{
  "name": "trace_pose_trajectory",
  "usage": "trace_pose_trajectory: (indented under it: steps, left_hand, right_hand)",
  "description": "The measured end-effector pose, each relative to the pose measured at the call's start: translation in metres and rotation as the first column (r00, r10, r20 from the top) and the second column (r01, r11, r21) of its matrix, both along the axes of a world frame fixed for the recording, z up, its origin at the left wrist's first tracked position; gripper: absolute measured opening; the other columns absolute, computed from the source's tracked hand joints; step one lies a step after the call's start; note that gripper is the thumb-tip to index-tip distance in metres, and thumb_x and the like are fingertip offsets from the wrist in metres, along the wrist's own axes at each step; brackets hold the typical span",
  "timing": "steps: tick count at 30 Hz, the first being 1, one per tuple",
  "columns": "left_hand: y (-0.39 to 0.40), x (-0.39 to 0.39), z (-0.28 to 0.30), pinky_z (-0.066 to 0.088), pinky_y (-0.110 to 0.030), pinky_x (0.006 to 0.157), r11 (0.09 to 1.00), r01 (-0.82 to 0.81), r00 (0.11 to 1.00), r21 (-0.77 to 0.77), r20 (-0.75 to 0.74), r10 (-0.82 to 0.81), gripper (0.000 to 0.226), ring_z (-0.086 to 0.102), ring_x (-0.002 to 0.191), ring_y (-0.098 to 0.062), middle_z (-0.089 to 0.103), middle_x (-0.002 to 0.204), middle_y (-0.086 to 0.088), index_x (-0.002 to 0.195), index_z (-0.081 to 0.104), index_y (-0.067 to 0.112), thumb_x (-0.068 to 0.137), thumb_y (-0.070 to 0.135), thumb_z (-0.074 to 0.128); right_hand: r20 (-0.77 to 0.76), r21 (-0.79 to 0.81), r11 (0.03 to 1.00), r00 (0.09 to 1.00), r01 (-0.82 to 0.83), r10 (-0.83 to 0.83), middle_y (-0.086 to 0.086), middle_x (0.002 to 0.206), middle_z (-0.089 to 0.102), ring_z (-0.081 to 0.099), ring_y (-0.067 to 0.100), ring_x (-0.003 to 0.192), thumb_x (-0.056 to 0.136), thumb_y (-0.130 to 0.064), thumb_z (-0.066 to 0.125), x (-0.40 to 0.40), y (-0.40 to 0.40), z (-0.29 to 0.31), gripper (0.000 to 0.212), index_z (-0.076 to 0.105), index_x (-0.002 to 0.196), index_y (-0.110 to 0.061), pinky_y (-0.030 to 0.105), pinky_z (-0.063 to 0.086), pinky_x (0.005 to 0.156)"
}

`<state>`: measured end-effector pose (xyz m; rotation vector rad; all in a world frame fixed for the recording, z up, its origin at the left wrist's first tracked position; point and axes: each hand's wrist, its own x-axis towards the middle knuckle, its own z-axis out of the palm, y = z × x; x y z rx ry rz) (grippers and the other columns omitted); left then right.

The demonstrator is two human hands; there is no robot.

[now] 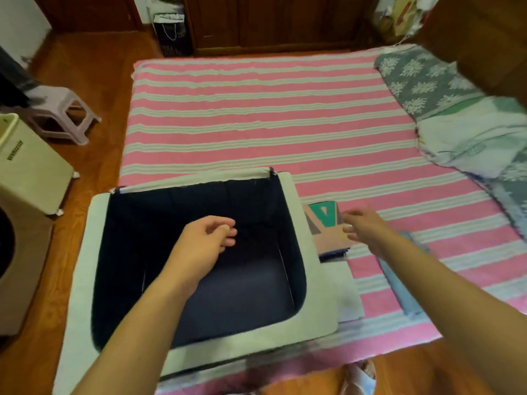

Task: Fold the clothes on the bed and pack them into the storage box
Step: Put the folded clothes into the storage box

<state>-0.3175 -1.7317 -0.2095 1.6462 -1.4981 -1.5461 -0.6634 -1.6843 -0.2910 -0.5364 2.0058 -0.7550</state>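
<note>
At the far left of the frame a cream bin (28,163) and a pale plastic stool (61,115) stand on the wooden floor (94,67). The storage box (313,280), white-rimmed with a dark lining, sits open at lower centre on the pink striped bed (256,115). The left hand (199,246) hovers over its opening, fingers loosely curled, holding nothing. Just right of the box lies a folded patterned garment (328,226); the right hand (368,226), blurred, reaches over it with fingers spread. A folded light blue cloth (399,286) lies under that forearm. Bedding (470,138) is heaped at upper right.
</note>
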Motion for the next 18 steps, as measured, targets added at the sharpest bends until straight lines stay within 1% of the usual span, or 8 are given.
trace_pose_trajectory:
  steps: [4, 6, 8, 10, 12, 14, 16, 18]
  left_hand:
    - [0.087, -0.115, 0.013, 0.058, -0.036, 0.092, 0.986, 0.13, 0.965, 0.1, -0.241, -0.103, 0.022, 0.074, 0.094, -0.024, 0.077, 0.099, -0.006, 0.11, 0.071, 0.013, 0.105, 0.009, 0.051]
    - [0.127, -0.166, -0.005, 0.057, -0.033, 0.091, 0.959, 0.218, 0.95, 0.18, -0.264, -0.166, 0.021, 0.073, 0.097, -0.022, 0.077, 0.103, -0.005, 0.112, 0.071, 0.015, 0.105, 0.012, 0.051]
    - [0.162, -0.203, -0.043, 0.056, -0.024, 0.09, 0.926, 0.278, 0.955, 0.256, -0.178, -0.237, 0.02, 0.071, 0.099, -0.01, 0.076, 0.105, 0.006, 0.113, 0.071, 0.025, 0.105, 0.02, 0.053]
    - [0.198, -0.235, -0.092, 0.049, -0.01, 0.083, 0.932, 0.191, 0.981, 0.307, -0.016, -0.196, 0.018, 0.066, 0.104, -0.001, 0.073, 0.111, 0.014, 0.114, 0.068, 0.033, 0.103, 0.026, 0.056]
    - [0.229, -0.253, -0.135, 0.043, -0.006, 0.076, 0.934, 0.024, 0.99, 0.356, 0.123, -0.073, 0.018, 0.06, 0.11, -0.005, 0.065, 0.121, 0.011, 0.117, 0.061, 0.031, 0.103, 0.023, 0.056]
    - [0.251, -0.265, -0.174, 0.044, -0.02, 0.091, 0.912, -0.117, 0.968, 0.394, 0.25, 0.016, 0.026, 0.054, 0.12, -0.015, 0.056, 0.136, 0.0, 0.129, 0.053, 0.027, 0.103, 0.023, 0.055]
    - [0.258, -0.27, -0.205, 0.036, -0.034, 0.112, 0.898, -0.212, 0.933, 0.387, 0.352, 0.069, 0.05, 0.043, 0.138, -0.023, 0.042, 0.154, -0.008, 0.15, 0.04, 0.017, 0.103, 0.028, 0.055]
    - [0.251, -0.269, -0.236, 0.027, -0.039, 0.121, 0.906, -0.267, 0.902, 0.328, 0.415, 0.116, 0.065, 0.031, 0.148, -0.025, 0.027, 0.163, -0.01, 0.159, 0.025, 0.013, 0.104, 0.033, 0.052]
  right_hand:
    - [0.084, 0.146, 0.987, 0.993, 0.064, -0.077, 0.008, 0.085, 0.06, 0.058, 0.02, 0.072, 0.101, -0.01, 0.054, -0.08, 0.111, -0.033, 0.006, 0.06, 0.1, -0.009, 0.03, 0.047, 0.069]
    - [0.107, 0.21, 0.977, 0.992, 0.048, -0.071, 0.009, 0.08, 0.06, 0.057, 0.02, 0.068, 0.1, -0.008, 0.053, -0.115, 0.147, -0.06, 0.011, 0.058, 0.091, -0.011, 0.028, 0.044, 0.066]
    - [0.122, 0.271, 0.962, 0.991, 0.026, -0.061, 0.01, 0.076, 0.059, 0.057, 0.02, 0.063, 0.099, -0.005, 0.053, -0.141, 0.168, -0.084, 0.014, 0.056, 0.086, -0.01, 0.026, 0.043, 0.063]
    - [0.147, 0.329, 0.944, 0.989, -0.034, -0.015, 0.013, 0.076, 0.059, 0.057, 0.019, 0.06, 0.095, -0.002, 0.055, -0.166, 0.187, -0.11, 0.011, 0.058, 0.086, -0.008, 0.026, 0.045, 0.06]
    - [0.197, 0.377, 0.921, 0.98, -0.098, 0.024, 0.015, 0.084, 0.06, 0.058, 0.021, 0.067, 0.095, -0.003, 0.055, -0.179, 0.206, -0.129, 0.005, 0.059, 0.093, -0.006, 0.029, 0.048, 0.064]
    - [0.261, 0.397, 0.895, 0.96, -0.202, 0.101, 0.015, 0.096, 0.064, 0.062, 0.024, 0.08, 0.097, -0.01, 0.055, -0.183, 0.215, -0.148, 0.013, 0.061, 0.107, -0.005, 0.039, 0.053, 0.081]
    - [0.303, 0.393, 0.869, 0.935, -0.3, 0.185, 0.011, 0.109, 0.066, 0.065, 0.026, 0.094, 0.097, -0.017, 0.057, -0.178, 0.214, -0.167, 0.029, 0.06, 0.124, -0.009, 0.046, 0.051, 0.096]
    - [0.303, 0.367, 0.855, 0.917, -0.365, 0.262, 0.009, 0.125, 0.063, 0.062, 0.027, 0.11, 0.097, -0.023, 0.057, -0.166, 0.204, -0.187, 0.043, 0.053, 0.139, -0.015, 0.048, 0.049, 0.103]
